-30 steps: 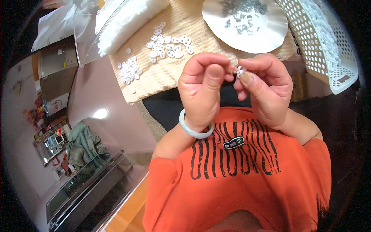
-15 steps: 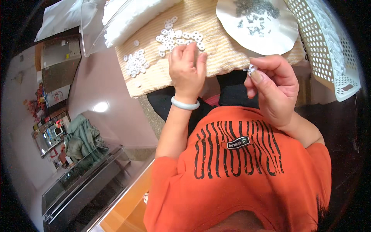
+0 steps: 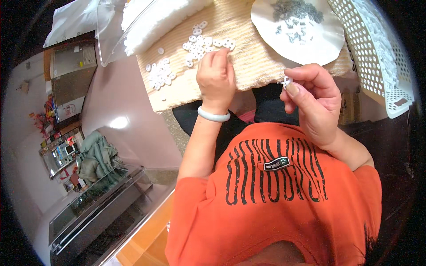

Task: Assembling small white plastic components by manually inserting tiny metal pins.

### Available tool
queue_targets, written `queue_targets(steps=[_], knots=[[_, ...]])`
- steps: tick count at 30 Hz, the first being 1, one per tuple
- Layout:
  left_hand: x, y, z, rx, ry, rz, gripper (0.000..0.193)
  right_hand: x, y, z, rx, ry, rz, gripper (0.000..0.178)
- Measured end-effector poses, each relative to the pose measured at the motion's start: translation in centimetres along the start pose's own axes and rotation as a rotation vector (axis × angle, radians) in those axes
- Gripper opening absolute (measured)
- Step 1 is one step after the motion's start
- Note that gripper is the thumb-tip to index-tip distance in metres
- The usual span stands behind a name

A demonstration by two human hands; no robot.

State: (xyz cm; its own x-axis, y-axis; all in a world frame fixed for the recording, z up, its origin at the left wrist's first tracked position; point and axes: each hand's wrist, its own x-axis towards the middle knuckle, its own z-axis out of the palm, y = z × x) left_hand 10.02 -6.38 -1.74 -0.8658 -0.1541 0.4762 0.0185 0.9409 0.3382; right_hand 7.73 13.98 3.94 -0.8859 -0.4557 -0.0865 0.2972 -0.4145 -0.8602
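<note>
The right grip (image 3: 317, 99) pinches a small white piece (image 3: 287, 80) between thumb and forefinger, with a fine spring-like bit (image 3: 279, 83) poking out on its left. A light, steady pinch suits so tiny a part; squeezing harder could make it slip or bend that bit. The left grip (image 3: 216, 82) is palm down over the striped cloth (image 3: 254, 67), its fingertips beside the near edge of a pile of white pieces (image 3: 193, 47). Working at the pile's rim, with the fingertips low and flat to the cloth, should separate one piece without scattering the others.

Whether the left grip has anything in it I cannot tell, since the back of the hand hides its fingertips. The right thumb covers much of the held piece, so how the spring-like bit sits in it is unclear. Above the left grip, the clear tub (image 3: 106, 44) runs off the top edge, as does the basket (image 3: 397, 106) right of the right grip.
</note>
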Motion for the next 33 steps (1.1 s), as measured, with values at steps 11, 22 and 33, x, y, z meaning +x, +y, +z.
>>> queue_targets(steps=[11,22,33], knots=[[-0.2,6.7,-5.2,-1.741,-0.337,-0.869,0.021,-0.4,0.0,-0.4,0.027,-0.028,-0.089,0.017],[-1.1,8.5,-5.3,-1.537,-0.464,-0.664,0.021,-0.1,0.1,-0.5,0.147,-0.159,-0.099,0.017],[-0.7,8.6,-5.9,-1.622,-0.285,-0.722,0.017,-0.4,-0.4,-0.2,0.157,-0.155,-0.074,0.017]])
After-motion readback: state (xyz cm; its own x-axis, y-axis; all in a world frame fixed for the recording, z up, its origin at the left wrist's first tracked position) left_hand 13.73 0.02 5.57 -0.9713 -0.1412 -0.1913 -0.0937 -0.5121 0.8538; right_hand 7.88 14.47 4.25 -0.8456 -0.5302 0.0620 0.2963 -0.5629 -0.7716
